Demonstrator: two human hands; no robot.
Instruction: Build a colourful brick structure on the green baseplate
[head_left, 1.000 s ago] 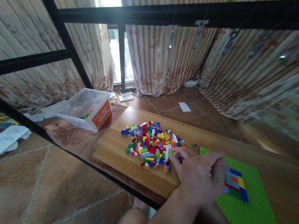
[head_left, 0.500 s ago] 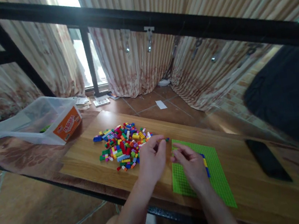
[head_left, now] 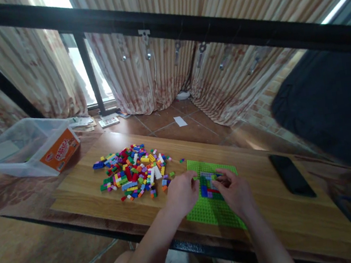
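Note:
A green baseplate (head_left: 224, 169) lies on the wooden table (head_left: 106, 197), with a small block of blue, red, green and purple bricks (head_left: 206, 183) built on it. My left hand (head_left: 182, 193) rests at the plate's left edge, fingers curled beside the built bricks. My right hand (head_left: 234, 190) sits on the plate, its fingertips pinched at the right side of the built bricks; whether it holds a loose brick I cannot tell. A pile of loose coloured bricks (head_left: 131, 170) lies to the left of the plate.
A clear plastic tub (head_left: 24, 148) with an orange label stands at the table's far left. A black phone (head_left: 291, 175) lies on the right. A black metal frame (head_left: 179, 22) crosses overhead before striped curtains. A dark shape (head_left: 331, 105) fills the right side.
The view swung right. My left hand left the brick pile and came to the plate's left edge. My right hand moved onto the plate and its fingertips closed at the built bricks.

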